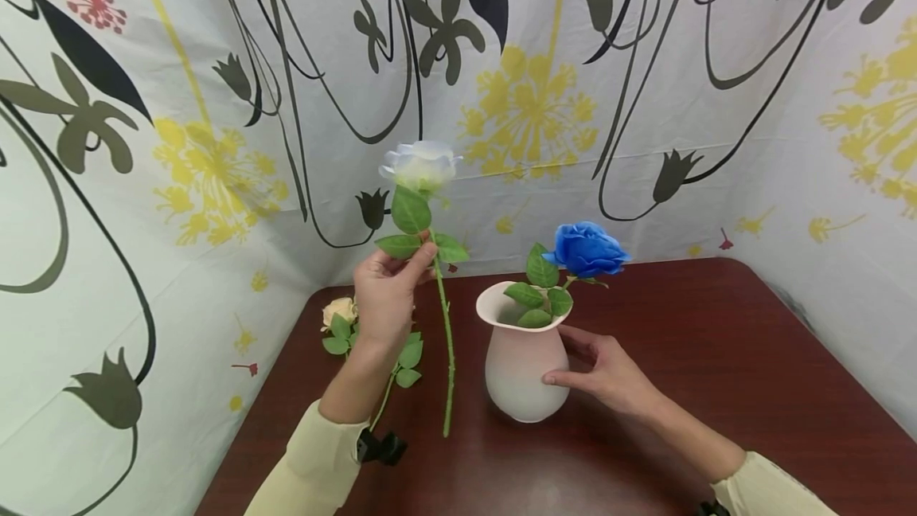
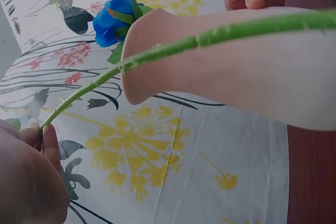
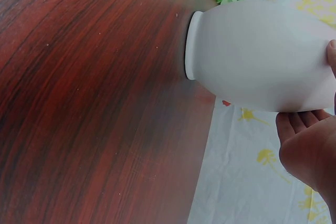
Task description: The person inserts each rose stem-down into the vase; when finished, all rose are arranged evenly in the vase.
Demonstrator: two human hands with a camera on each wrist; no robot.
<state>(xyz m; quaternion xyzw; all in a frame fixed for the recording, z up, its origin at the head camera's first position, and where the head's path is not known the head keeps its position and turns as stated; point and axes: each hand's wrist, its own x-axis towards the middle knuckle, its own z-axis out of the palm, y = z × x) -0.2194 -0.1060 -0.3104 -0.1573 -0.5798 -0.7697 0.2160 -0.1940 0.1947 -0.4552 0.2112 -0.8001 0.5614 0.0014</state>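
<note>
My left hand (image 1: 387, 293) pinches the green stem (image 1: 448, 341) of a white rose (image 1: 421, 164) just under its leaves and holds it upright above the table, left of the vase. In the left wrist view the stem (image 2: 173, 48) runs from my fingers (image 2: 44, 140) across the vase (image 2: 252, 72). A pale pink vase (image 1: 519, 365) stands on the dark red table (image 1: 716, 357) with a blue rose (image 1: 589, 249) in it. My right hand (image 1: 609, 373) rests against the vase's right side with straight fingers (image 3: 302, 124) on the vase (image 3: 257, 56).
A cream rose (image 1: 339, 312) with green leaves lies on the table behind my left hand, near the back left corner. Floral-printed cloth walls (image 1: 530, 102) enclose the table on three sides. Bare tabletop (image 3: 94, 108) stretches to the right of the vase.
</note>
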